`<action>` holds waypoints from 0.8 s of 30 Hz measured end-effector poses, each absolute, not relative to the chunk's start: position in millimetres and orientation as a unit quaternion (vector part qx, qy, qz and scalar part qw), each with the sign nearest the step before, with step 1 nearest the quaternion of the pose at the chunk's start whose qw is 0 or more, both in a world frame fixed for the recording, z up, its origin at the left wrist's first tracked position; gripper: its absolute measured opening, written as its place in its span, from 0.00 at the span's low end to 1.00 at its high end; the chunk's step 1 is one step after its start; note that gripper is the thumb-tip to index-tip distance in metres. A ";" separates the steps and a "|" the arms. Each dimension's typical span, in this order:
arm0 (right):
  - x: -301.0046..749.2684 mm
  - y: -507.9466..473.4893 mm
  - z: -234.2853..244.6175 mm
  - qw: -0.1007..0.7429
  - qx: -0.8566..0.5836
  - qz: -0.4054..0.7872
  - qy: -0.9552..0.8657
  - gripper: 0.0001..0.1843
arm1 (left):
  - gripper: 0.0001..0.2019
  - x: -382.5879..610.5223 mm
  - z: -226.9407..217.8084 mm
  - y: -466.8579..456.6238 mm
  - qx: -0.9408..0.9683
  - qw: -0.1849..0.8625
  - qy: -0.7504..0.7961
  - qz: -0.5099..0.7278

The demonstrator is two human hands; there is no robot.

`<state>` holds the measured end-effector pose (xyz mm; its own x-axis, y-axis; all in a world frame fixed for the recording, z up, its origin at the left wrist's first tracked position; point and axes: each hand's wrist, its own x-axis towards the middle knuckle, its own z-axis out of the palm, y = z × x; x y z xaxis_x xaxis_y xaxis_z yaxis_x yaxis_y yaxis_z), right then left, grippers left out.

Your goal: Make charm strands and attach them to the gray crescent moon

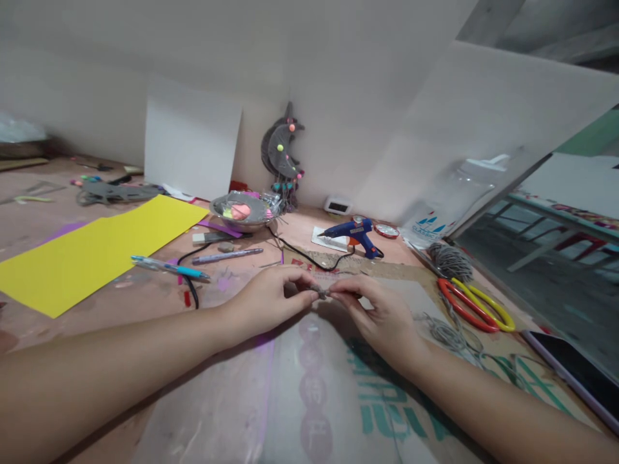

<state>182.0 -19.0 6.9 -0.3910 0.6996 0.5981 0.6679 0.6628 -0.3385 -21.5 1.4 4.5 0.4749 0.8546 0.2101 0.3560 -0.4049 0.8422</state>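
Observation:
Between my two hands is a small grey piece of yarn [321, 293], pinched at both sides and held just above the printed cardboard. My left hand [273, 298] grips it between thumb and fingertips. From the other side my right hand [374, 312] pinches it too; the piece is too small to make out its exact shape. Beyond the hands lies a blue hot glue gun [351, 233] with its nozzle pointing left. A ball of grey yarn [451, 261] sits to the right, and loose strands of yarn [454, 338] lie near my right forearm.
Scissors [476, 308] with red and yellow handles and a phone [575, 367] lie at right. A plastic bottle [449, 200] stands behind. Pens [169, 267], yellow sheet [97, 251] and metal bowl [244, 222] are at left. A moon-shaped decoration [285, 151] leans on the wall.

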 end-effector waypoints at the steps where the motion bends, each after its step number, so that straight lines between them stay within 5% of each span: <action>1: 181.5 -19.2 7.4 0.369 -0.409 0.023 -0.835 0.06 | 0.08 -21.2 4.5 1.4 0.769 0.382 0.395 0.328; 24: 178.6 -19.3 5.2 0.365 -0.396 0.041 -0.842 0.03 | 0.09 -20.8 5.1 0.8 0.768 0.390 0.391 0.323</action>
